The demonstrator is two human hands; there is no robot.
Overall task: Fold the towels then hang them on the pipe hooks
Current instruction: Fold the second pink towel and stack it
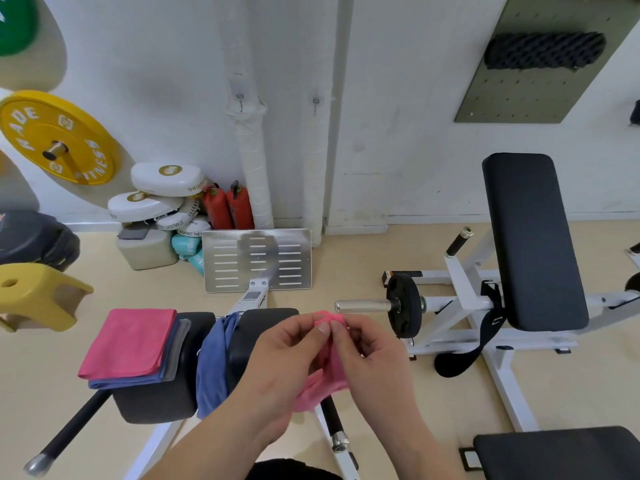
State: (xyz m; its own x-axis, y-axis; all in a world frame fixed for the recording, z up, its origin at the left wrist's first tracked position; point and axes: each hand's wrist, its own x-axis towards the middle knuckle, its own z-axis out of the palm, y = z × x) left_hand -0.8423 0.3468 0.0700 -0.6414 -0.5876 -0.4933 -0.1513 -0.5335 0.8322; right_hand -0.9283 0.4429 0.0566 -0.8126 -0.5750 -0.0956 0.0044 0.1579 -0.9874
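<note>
Over black pads [156, 403], hands [287, 351] [372, 358] pinch pink towel [330, 374] between them.

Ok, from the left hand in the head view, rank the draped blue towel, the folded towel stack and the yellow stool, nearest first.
1. Draped blue towel, just left of the left hand holding the pink towel.
2. Folded towel stack, further left on the black pad.
3. Yellow stool, at the far left edge.

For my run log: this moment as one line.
left hand, right hand pinch pink towel | folded stack on pad | blue towel draped | hooks bare
</note>
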